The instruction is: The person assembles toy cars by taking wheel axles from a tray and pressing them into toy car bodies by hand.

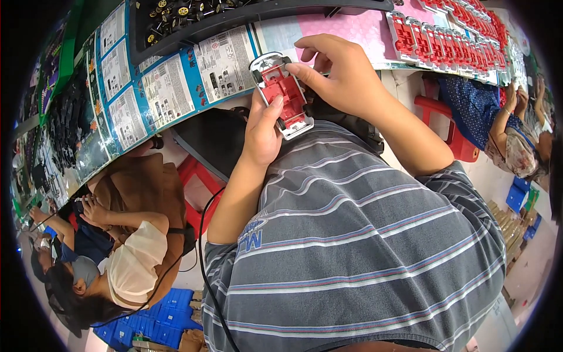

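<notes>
Toy car (284,87), white-shelled, red underside up, is hovering over the near edge of the desk (272,36), left fingers (272,114) gripping it, right fingers (322,43) parting loosely beside it, pink sheet (352,22) stretching toward lined-up car bodies (437,48).

Shirt ltrs (253,240), tbl-sheet print (224,63) (tiny)

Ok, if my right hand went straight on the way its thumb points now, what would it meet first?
Most likely the toy car in the left hand: the thumb of the right hand is at or very near its edge. Beyond it lies printed sheeting, though depth is unclear.
</notes>
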Demonstrator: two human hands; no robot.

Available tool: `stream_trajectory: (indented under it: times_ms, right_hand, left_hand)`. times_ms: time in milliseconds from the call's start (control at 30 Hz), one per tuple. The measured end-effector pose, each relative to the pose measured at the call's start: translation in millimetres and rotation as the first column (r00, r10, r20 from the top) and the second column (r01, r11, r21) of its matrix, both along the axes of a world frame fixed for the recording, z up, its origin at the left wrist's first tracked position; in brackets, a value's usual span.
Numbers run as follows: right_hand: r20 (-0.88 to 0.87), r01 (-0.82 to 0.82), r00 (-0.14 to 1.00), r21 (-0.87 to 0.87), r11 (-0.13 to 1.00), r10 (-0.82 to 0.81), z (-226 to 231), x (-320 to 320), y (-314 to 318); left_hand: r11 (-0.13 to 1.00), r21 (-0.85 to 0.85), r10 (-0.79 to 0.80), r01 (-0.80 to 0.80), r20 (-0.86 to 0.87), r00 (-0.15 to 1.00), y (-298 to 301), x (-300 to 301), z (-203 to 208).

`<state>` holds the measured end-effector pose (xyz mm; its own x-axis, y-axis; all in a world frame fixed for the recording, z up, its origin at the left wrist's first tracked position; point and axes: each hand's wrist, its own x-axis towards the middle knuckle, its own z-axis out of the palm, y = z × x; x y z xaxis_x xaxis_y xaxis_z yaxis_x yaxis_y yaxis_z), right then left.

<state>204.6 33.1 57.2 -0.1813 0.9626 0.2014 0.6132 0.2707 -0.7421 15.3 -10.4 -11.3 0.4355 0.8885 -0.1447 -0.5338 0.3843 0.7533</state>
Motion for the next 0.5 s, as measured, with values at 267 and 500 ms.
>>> stream_trajectory:
  times_ms: [267, 500]
  right_hand:
    - [0.016, -0.025, 1.000, -0.022, 0.999, 0.026, 9, -9, -4]
    - [0.175, 0.025, 0.984, 0.059, 0.998, -0.035, 5, -24, -6]
  left_hand:
    - [0.999, -0.038, 0.024, -0.024, 0.005, 1.000, -2, 3, 9]
    - [0.992, 0.128, 0.004, 0.022, -0.200, 0.980, -5, 4, -2]
